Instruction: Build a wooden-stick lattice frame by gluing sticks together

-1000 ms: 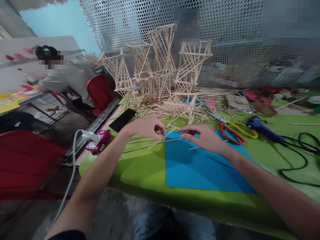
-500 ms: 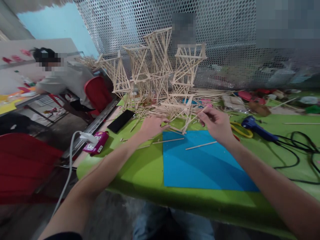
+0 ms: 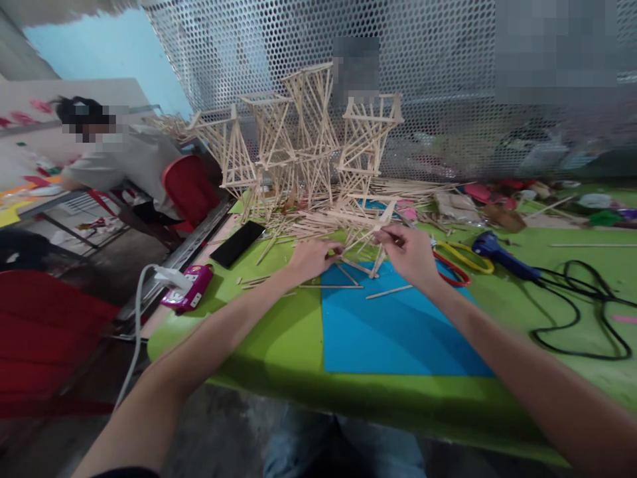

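Observation:
Between my hands, over the back edge of a blue sheet (image 3: pixel 388 332), is a small frame of thin wooden sticks (image 3: pixel 374 271). My left hand (image 3: pixel 312 260) is closed in a pinch at the frame's left corner. My right hand (image 3: pixel 409 252) pinches a thin wooden stick (image 3: pixel 367 243) against the upper right part of the frame; its fingertips partly hide the contact. One loose stick (image 3: pixel 389 292) lies on the blue sheet, and another stick (image 3: pixel 331 286) crosses its left edge.
Tall stick towers (image 3: pixel 311 126) stand behind, amid a pile of loose sticks (image 3: pixel 308 222). A phone (image 3: pixel 237 243) and purple power socket (image 3: pixel 188 289) lie left. Red-handled scissors (image 3: pixel 455 273), yellow-handled scissors (image 3: pixel 470 257) and a blue glue gun (image 3: pixel 505 255) with a black cable lie right. A person (image 3: pixel 119 156) sits far left.
My right hand has moved left, bringing its stick to the frame. My left hand has closed at the frame's corner. The frame sits slightly nearer, and the red scissor handle shows more.

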The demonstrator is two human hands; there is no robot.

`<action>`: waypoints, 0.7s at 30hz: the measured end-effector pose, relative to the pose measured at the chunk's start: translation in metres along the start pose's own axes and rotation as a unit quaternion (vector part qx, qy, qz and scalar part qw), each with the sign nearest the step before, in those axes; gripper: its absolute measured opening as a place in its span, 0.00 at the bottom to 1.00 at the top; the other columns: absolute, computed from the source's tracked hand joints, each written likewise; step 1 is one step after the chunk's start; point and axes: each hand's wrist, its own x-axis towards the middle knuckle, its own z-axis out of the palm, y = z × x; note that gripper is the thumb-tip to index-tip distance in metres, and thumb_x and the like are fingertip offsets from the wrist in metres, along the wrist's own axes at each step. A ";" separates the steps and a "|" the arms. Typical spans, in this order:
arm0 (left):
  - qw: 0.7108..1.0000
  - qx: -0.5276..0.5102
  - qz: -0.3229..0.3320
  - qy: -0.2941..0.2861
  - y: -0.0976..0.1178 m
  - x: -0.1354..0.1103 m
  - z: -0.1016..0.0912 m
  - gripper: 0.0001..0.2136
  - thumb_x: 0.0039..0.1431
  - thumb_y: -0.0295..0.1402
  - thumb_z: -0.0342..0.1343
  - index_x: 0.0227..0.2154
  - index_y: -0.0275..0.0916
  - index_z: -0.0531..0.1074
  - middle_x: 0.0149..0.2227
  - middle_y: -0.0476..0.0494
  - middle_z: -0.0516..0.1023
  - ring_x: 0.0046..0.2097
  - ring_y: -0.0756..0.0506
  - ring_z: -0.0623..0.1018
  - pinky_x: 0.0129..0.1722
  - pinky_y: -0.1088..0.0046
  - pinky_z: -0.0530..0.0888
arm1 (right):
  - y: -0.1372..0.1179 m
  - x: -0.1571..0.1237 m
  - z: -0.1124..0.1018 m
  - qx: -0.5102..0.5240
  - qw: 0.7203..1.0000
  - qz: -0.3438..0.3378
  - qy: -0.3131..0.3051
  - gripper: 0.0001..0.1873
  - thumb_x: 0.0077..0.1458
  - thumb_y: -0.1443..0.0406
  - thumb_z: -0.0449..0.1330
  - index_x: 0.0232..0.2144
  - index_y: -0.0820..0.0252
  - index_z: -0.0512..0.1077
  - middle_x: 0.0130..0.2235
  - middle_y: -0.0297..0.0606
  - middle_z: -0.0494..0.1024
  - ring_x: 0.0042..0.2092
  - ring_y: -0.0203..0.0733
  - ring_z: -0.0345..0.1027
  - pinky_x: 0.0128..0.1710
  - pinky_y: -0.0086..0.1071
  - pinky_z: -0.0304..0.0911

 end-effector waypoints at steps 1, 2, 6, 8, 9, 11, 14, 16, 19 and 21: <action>1.000 -0.003 0.010 0.000 0.000 0.000 0.000 0.14 0.73 0.43 0.54 0.51 0.47 0.81 0.47 0.47 0.86 0.42 0.45 0.82 0.33 0.73 0.70 | 0.000 -0.001 0.000 -0.005 1.000 0.000 -0.003 0.18 0.65 0.54 0.60 0.34 0.59 0.83 0.33 0.41 0.85 0.31 0.44 0.74 0.29 0.34 0.63; 1.000 -0.003 0.015 -0.001 0.000 0.000 0.000 0.14 0.73 0.42 0.54 0.51 0.46 0.81 0.48 0.47 0.86 0.42 0.45 0.82 0.33 0.73 0.70 | -0.001 -0.001 -0.001 -0.009 1.000 0.000 -0.005 0.18 0.65 0.54 0.60 0.33 0.59 0.83 0.32 0.41 0.84 0.30 0.44 0.74 0.28 0.34 0.63; 1.000 0.001 0.012 -0.018 0.002 -0.001 -0.001 0.15 0.74 0.38 0.51 0.53 0.44 0.80 0.50 0.46 0.85 0.42 0.45 0.82 0.33 0.73 0.69 | -0.006 -0.004 -0.002 -0.009 1.000 0.002 -0.013 0.18 0.65 0.55 0.61 0.31 0.61 0.83 0.26 0.40 0.82 0.25 0.41 0.71 0.24 0.33 0.60; 1.000 0.001 0.008 -0.018 0.002 -0.001 0.000 0.15 0.74 0.38 0.51 0.54 0.45 0.80 0.51 0.46 0.85 0.42 0.46 0.82 0.33 0.73 0.69 | -0.008 -0.006 -0.002 -0.004 1.000 0.003 -0.013 0.18 0.65 0.55 0.61 0.31 0.61 0.83 0.26 0.40 0.82 0.23 0.39 0.69 0.24 0.33 0.60; 1.000 -0.001 0.008 -0.016 0.002 -0.001 0.000 0.15 0.74 0.39 0.51 0.54 0.45 0.80 0.52 0.46 0.85 0.42 0.46 0.82 0.32 0.73 0.69 | -0.008 -0.006 -0.001 -0.002 1.000 0.004 -0.011 0.18 0.65 0.55 0.61 0.30 0.60 0.82 0.26 0.40 0.82 0.23 0.39 0.68 0.24 0.33 0.60; 1.000 -0.001 0.006 -0.015 0.002 -0.001 0.000 0.15 0.74 0.39 0.52 0.54 0.46 0.80 0.51 0.48 0.85 0.42 0.46 0.82 0.31 0.74 0.68 | -0.009 -0.007 -0.001 0.004 1.000 0.003 -0.008 0.18 0.65 0.56 0.61 0.30 0.60 0.82 0.28 0.40 0.83 0.24 0.39 0.70 0.25 0.33 0.61; 1.000 0.000 0.005 -0.018 0.001 0.000 0.001 0.14 0.73 0.38 0.53 0.53 0.46 0.80 0.50 0.48 0.86 0.41 0.46 0.82 0.30 0.74 0.67 | -0.008 -0.007 0.000 0.019 1.000 -0.001 -0.005 0.15 0.64 0.57 0.62 0.34 0.59 0.85 0.31 0.41 0.85 0.27 0.42 0.74 0.27 0.33 0.65; 1.000 0.002 0.008 -0.015 0.002 0.000 0.000 0.13 0.72 0.38 0.53 0.52 0.46 0.80 0.49 0.49 0.86 0.41 0.46 0.82 0.31 0.74 0.67 | -0.008 -0.008 0.001 0.029 1.000 0.000 -0.002 0.15 0.64 0.57 0.62 0.37 0.60 0.86 0.33 0.43 0.85 0.29 0.43 0.76 0.28 0.34 0.67; 1.000 0.004 0.017 -0.006 0.003 0.001 0.000 0.12 0.72 0.41 0.55 0.50 0.45 0.80 0.48 0.48 0.86 0.42 0.46 0.82 0.31 0.73 0.67 | -0.009 -0.009 0.001 0.024 1.000 0.005 -0.003 0.16 0.64 0.57 0.61 0.39 0.61 0.86 0.32 0.44 0.85 0.30 0.45 0.78 0.29 0.34 0.68; 1.000 0.005 0.019 -0.005 0.004 0.001 0.001 0.14 0.71 0.46 0.56 0.49 0.45 0.80 0.47 0.48 0.86 0.41 0.46 0.82 0.31 0.73 0.68 | -0.010 -0.009 0.001 0.015 1.000 0.005 -0.010 0.16 0.65 0.58 0.61 0.39 0.61 0.86 0.31 0.43 0.85 0.30 0.46 0.78 0.29 0.34 0.68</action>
